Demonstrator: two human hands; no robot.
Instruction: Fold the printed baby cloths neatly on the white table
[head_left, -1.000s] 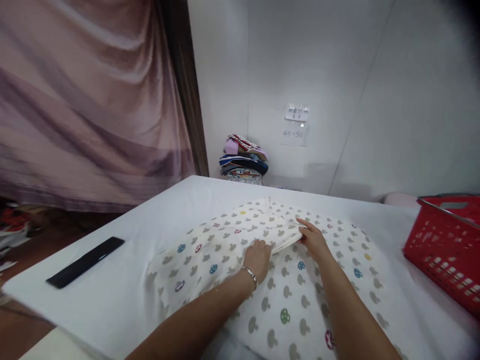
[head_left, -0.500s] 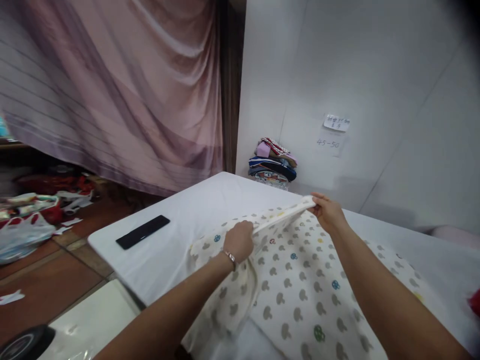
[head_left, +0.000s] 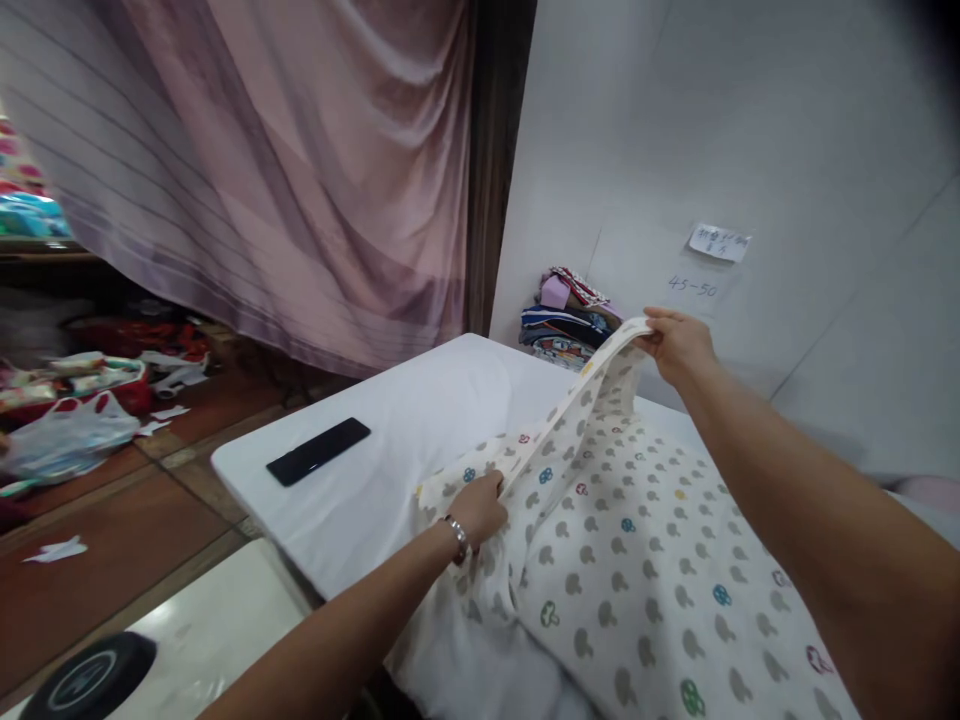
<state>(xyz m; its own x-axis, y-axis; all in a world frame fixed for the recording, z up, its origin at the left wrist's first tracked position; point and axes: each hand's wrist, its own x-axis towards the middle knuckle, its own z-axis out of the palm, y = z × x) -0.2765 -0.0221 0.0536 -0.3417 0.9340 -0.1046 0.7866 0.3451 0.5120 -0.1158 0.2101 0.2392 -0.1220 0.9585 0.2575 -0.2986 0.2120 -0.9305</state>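
White table (head_left: 427, 400) beneath, patterned cloth (head_left: 600, 545) slants from left fingers (head_left: 489, 492) up to right fingers (head_left: 663, 320), both gripping it.

Part of the white mushroom-print fabric (head_left: 652, 560) lies on the white table (head_left: 427, 420), right of the flat black rectangular slab (head_left: 319, 452). Behind the table sits a stack of folded multicoloured textiles (head_left: 564, 325), the draped pink cloth curtain (head_left: 360, 180) to its left.

Open passage over white tabletop (head_left: 442, 390) beside black slab (head_left: 319, 452), raised patterned cloth (head_left: 637, 530) blocking rightward, wall (head_left: 810, 200) beyond
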